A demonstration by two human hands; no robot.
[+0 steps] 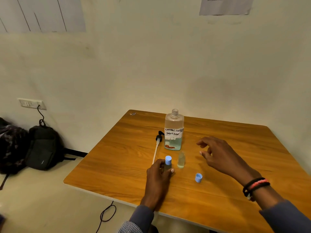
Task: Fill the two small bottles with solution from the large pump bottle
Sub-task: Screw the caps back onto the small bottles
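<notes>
- Head view looks down on a wooden worktop (227, 148) set against a pale wall.
- Near the far edge stands the large bottle (174, 130), upright, clear, square-shouldered, with its threaded neck uncovered. Pale blue-green liquid fills only its lower part. A white handwritten label reads "contact lens solution".
- Its black pump (157, 145) lies flat on the worktop just left of the large bottle, the long white tube pointing toward the person.
- Two small bottles stand close together in front of the large bottle.
- The left hand (159, 172) grasps the capped small bottle (168, 163), thumb on one side and fingers on the other. This bottle wears a light blue cap; its body is mostly hidden by the fingers, so its fill level cannot be told.
- The open small bottle (181, 159) stands just to the right, uncapped, clear, with a little yellowish liquid at the bottom. Its outline is faint and blurred.
- A loose blue cap (198, 177) lies on the worktop nearer the person, apart from both small bottles.
- The right hand (217, 153) hovers above the worktop to the right of the bottles, fingers spread and curled, grasping nothing. Black and pink bands circle that wrist.
- Both forearms are cut off at the bottom edge.
- Dark bags (33, 147) sit on the floor at left.
</notes>
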